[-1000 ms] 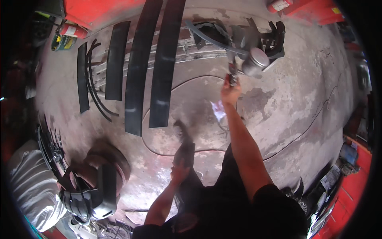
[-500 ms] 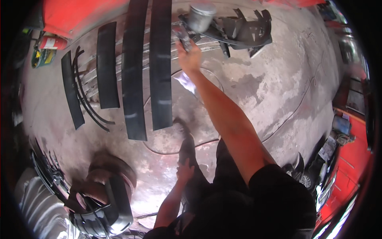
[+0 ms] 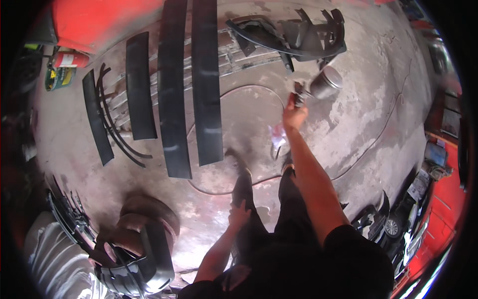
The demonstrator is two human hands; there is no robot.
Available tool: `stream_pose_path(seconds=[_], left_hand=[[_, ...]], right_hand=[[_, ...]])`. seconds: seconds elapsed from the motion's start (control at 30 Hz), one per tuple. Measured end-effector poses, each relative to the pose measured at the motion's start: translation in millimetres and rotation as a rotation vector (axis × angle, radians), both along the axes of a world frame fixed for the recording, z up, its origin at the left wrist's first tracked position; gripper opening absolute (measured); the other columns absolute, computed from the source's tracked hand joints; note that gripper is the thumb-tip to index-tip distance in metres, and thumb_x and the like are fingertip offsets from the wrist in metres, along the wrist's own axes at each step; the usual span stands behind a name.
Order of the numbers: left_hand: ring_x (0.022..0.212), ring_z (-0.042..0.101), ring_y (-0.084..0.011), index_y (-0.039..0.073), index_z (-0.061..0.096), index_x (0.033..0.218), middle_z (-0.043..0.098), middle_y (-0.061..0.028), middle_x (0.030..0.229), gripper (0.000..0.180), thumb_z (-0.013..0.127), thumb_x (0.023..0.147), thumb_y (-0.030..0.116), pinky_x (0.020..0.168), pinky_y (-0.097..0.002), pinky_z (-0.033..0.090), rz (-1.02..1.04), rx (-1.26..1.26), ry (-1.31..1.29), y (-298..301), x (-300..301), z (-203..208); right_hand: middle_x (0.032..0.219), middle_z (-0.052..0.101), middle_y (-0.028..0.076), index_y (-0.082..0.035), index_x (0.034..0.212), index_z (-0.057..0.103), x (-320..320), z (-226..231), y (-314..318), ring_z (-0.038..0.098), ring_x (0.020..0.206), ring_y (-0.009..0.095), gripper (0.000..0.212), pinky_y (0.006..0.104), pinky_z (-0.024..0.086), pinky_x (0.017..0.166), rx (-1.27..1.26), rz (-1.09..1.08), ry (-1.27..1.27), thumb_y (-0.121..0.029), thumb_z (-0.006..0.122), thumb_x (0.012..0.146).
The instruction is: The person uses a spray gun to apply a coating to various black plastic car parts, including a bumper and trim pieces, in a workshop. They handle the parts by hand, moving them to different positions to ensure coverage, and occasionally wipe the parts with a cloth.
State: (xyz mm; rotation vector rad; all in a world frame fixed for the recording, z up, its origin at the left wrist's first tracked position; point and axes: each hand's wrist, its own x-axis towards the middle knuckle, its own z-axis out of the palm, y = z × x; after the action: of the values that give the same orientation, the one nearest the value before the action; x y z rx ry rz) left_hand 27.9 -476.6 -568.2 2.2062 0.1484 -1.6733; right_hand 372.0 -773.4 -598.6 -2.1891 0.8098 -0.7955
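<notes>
Black trim strips (image 3: 206, 79) are being shown on grey, stained concrete floor (image 3: 348, 124), beside a silver-cupped spray gun (image 3: 321, 84) and red wall (image 3: 99, 20).

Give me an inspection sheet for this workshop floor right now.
Surface: stained grey concrete floor.
Job's things: spray gun with metal cup over dark moulded body parts.
Clutter: long black flat strips laid side by side; red extinguisher; stacked dark parts.
Grippers: right hand grips the spray gun; left hand hangs empty by the leg.
Cables: thin hose loops across the floor.
Surroundings: red walls and cluttered edges.
</notes>
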Motion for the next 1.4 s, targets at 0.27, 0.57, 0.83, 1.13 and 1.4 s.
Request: stream_pose_path(seconds=[0.27,0.57,0.83,1.13,1.4], left_hand=[[0.126,0.052,-0.0528,0.027,0.035,0.156,0.026,-0.0352,0.155,0.067,0.059,0.097,0.047,0.095,-0.0559,0.052,0.016,0.043,-0.050,0.8,-11.3,1.0],[0.124,0.053,-0.0558,0.028,0.034,0.156,0.025,-0.0377,0.155,0.066,0.054,0.096,0.049,0.098,-0.0593,0.050,-0.036,0.067,-0.048,-33.3,-3.6,0.2],[0.124,0.051,-0.0572,0.024,0.036,0.155,0.029,-0.0384,0.153,0.066,0.055,0.097,0.048,0.099,-0.0597,0.049,-0.056,0.117,-0.093,-93.8,3.6,7.4],[0.121,0.053,-0.0536,0.019,0.046,0.147,0.043,-0.0282,0.141,0.063,0.059,0.093,0.048,0.096,-0.0600,0.050,-0.143,0.140,-0.143,-239.4,-18.4,31.4],[0.134,0.048,-0.0408,0.003,0.043,0.149,0.051,-0.0242,0.143,0.079,0.078,0.082,0.028,0.113,-0.0466,0.038,0.272,-0.302,-0.522,-445.6,73.5,51.0]], right_hand=[[0.076,0.068,0.025,0.004,0.097,0.069,162.5,61.9,170.1,0.068,0.075,0.045,0.030,0.0458,0.051,0.064,0.155,0.388,-0.083,-0.026,0.073,0.091],[0.068,0.068,0.011,0.003,0.097,0.071,53.5,38.8,9.8,0.068,0.070,0.018,0.033,0.0333,0.050,0.061,0.292,0.400,0.007,-0.030,0.071,0.094],[0.073,0.069,0.026,0.002,0.104,0.070,-26.4,46.0,-273.2,0.069,0.069,0.044,0.035,0.0499,0.051,0.064,0.037,-0.081,0.218,-0.032,0.070,0.093],[0.085,0.072,0.020,-0.003,0.116,0.069,-22.5,72.8,-292.6,0.072,0.079,0.029,0.037,0.0460,0.053,0.069,0.636,0.398,0.306,-0.033,0.068,0.095],[0.081,0.068,0.011,-0.003,0.116,0.069,-38.5,164.8,-346.8,0.062,0.073,0.016,0.038,0.0333,0.051,0.070,0.569,0.818,0.104,-0.032,0.074,0.091]])
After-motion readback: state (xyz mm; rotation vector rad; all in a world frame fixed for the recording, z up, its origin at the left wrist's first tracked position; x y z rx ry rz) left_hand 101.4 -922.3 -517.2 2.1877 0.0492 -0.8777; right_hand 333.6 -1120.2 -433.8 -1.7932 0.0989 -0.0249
